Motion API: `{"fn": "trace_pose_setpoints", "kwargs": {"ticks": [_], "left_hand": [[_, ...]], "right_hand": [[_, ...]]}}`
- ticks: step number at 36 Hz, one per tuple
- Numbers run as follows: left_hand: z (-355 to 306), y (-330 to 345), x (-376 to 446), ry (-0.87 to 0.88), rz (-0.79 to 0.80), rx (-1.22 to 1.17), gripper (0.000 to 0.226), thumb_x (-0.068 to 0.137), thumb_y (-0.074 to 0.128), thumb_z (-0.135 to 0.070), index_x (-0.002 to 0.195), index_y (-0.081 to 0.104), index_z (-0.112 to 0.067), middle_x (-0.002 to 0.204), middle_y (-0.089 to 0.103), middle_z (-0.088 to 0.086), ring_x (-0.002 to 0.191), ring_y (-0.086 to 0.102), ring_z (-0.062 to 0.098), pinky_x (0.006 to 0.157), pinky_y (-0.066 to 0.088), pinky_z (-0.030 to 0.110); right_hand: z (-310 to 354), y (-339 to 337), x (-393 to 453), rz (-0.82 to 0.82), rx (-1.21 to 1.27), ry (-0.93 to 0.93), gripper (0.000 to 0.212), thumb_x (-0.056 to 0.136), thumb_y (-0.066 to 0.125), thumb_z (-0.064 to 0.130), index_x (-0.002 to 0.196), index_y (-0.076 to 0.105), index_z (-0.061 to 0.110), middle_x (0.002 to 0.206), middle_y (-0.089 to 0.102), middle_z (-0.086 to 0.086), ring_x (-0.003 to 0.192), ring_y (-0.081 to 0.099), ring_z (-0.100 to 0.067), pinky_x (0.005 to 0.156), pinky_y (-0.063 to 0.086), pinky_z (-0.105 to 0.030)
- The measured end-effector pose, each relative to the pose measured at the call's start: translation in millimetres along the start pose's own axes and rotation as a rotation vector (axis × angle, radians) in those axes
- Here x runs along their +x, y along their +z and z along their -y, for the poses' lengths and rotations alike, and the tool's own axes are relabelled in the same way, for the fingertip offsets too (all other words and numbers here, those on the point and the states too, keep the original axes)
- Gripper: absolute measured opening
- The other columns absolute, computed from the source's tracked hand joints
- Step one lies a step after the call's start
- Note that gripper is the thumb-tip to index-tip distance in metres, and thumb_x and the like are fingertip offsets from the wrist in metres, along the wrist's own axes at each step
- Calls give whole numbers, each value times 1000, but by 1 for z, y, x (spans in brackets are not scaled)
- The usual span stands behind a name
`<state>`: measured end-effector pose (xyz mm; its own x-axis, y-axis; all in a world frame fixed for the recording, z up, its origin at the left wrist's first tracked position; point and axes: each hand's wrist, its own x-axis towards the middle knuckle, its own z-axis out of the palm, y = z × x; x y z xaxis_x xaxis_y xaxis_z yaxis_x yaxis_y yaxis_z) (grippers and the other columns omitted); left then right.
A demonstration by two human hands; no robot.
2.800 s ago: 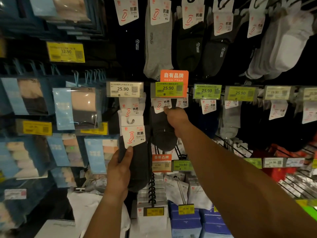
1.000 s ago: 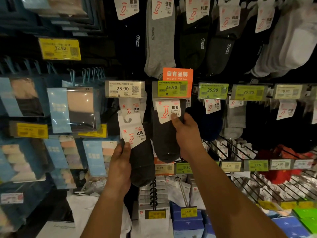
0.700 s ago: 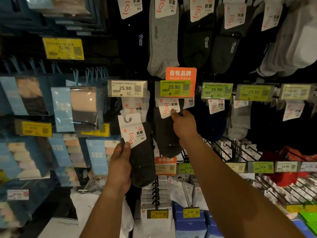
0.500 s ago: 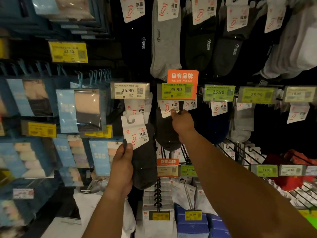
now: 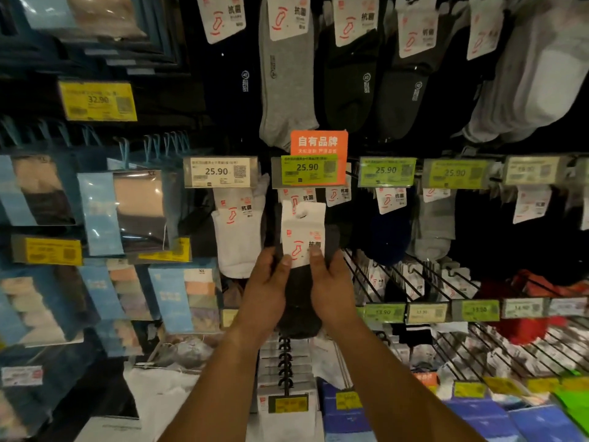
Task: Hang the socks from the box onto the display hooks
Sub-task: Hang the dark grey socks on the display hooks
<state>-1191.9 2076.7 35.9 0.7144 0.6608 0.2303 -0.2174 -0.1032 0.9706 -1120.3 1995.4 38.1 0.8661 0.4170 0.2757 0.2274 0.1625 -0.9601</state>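
- Socks (image 5: 301, 301), dark pair with a white card (image 5: 302, 232) on top, sit right in the middle of the rack, just under the 25.90 tag (image 5: 307, 170) with the orange sign (image 5: 318, 142) behind it.
- Left hand (image 5: 266, 291) grips the pair from the left, thumb pressed on the card's lower left corner.
- Right hand (image 5: 331, 288) grips from the right, thumb on the card's lower right. So both are grasping the same pair, neither is free.
- Card's hook cutout is near its top edge, a bit below the tag. Can't tell if it's on the hook yet; the hook itself is hidden behind the tag and the cards already hanging there.
- Honestly the trick here looks like keeping the card flat and upright with both thumbs, then lifting so the cutout meets the hook tip straight on.
- I'd avoid squeezing the card, it looks like thin cardboard and would probably bend at the cutout.
- Watch the white socks (image 5: 237, 237) just to the left; easy to nudge them.
- Once it catches, push it back to the hanging ones.
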Motion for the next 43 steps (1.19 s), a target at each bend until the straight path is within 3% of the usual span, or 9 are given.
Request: {"fn": "trace_pose_setpoints", "kwargs": {"ticks": [4, 12, 18, 23, 28, 32, 35, 38, 43], "left_hand": [[-8, 10, 5, 45, 22, -18, 19, 105, 49, -22, 115, 56, -37, 117, 67, -20, 113, 62, -2, 99, 50, 22], [-23, 15, 15, 184, -23, -91, 20, 106, 46, -15, 123, 56, -18, 119, 70, -11, 109, 66, 2, 87, 54, 17], [-34, 16, 25, 162, -44, -122, 18, 106, 48, -17, 117, 60, -24, 114, 71, -9, 104, 68, 2, 81, 55, 17], [-22, 16, 29, 94, -77, -119, 16, 106, 49, -18, 113, 61, -25, 115, 71, -5, 109, 67, 8, 90, 56, 24], [-19, 14, 34, 97, -92, -70, 17, 106, 49, -18, 119, 60, -19, 119, 70, -2, 112, 66, 11, 94, 55, 27], [-19, 15, 43, 67, -114, -60, 15, 105, 50, -20, 114, 62, -23, 114, 71, -5, 109, 67, 9, 96, 55, 30], [-19, 17, 61, 12, -137, -30, 18, 105, 51, -22, 115, 65, -17, 112, 72, 1, 109, 67, 16, 100, 53, 39], [-21, 22, 82, -34, -160, 39, 21, 105, 49, -24, 117, 63, -12, 113, 70, 7, 108, 66, 23, 101, 52, 47], [-8, 24, 95, -73, -173, 303, 33, 105, 48, -38, 114, 61, -9, 107, 66, 8, 99, 63, 24, 86, 50, 35]], "right_hand": [[8, -8, 8, 26, 35, -61, 15, 103, 49, 26, 117, 52, 26, 103, 63, 18, 88, 62, 15, 75, 49, -5], [31, -8, 24, 54, 62, -164, 13, 102, 51, 26, 104, 53, 38, 99, 63, 23, 85, 63, 16, 74, 52, -10], [38, -3, 41, 43, 24, -137, 9, 101, 52, 33, 110, 55, 34, 104, 66, 13, 100, 65, -4, 90, 55, -31], [23, 1, 47, 13, -58, -56, 14, 93, 54, 52, 93, 57, 38, 105, 69, 6, 101, 66, -17, 93, 54, -47], [21, 2, 49, 24, -8, -32, 2, 100, 54, 36, 100, 55, 34, 102, 66, 6, 99, 65, -15, 91, 55, -37], [21, 4, 60, 35, -4, 21, 9, 101, 53, 35, 105, 56, 28, 98, 64, 11, 92, 63, -5, 82, 53, -26], [23, 9, 77, 24, -24, 81, 11, 100, 53, 38, 98, 58, 29, 101, 67, 4, 97, 65, -15, 88, 53, -35], [26, 15, 96, 11, -108, 127, 26, 101, 50, 41, 109, 58, 19, 113, 66, -6, 104, 62, -22, 91, 50, -37], [20, 17, 103, -2, -323, 137, 54, 99, 43, 56, 120, 54, 8, 117, 64, -13, 107, 61, -30, 94, 51, -44]]}}
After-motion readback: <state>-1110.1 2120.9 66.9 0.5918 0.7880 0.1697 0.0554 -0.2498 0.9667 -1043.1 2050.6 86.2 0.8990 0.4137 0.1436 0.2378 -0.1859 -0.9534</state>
